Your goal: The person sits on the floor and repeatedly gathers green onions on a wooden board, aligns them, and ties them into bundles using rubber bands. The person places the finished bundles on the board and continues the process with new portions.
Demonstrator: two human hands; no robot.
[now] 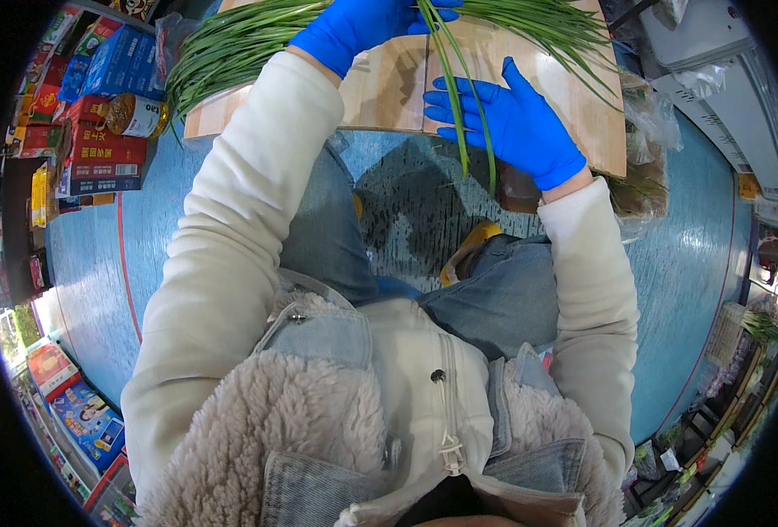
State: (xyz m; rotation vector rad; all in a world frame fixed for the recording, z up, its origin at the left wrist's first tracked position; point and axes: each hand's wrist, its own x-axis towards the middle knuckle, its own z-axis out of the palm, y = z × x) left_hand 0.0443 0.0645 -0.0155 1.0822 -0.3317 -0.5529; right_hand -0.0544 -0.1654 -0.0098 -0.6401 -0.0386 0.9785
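Observation:
My left hand point(362, 26), in a blue glove, is at the top edge of the head view, partly cut off. From its fingers a few long green garlic chive leaves point(455, 99) hang towards me, past the table's near edge. Behind these leaves my gloved right hand point(517, 125) has its fingers extended and its thumb raised. The leaves cross over its fingers, but it does not grip them. One large pile of chives point(237, 53) lies to the left on the wooden table point(389, 92). Another bunch of chives point(547, 29) spreads out at the right.
Left of the table stand stacked cartons point(102, 148) and a bottle of yellow oil point(142, 115). A box with plastic wrapping point(649, 158) is on the right, near a white appliance point(725, 85). Shelves of produce point(725, 421) line the lower right. Below the table is a blue floor point(685, 263).

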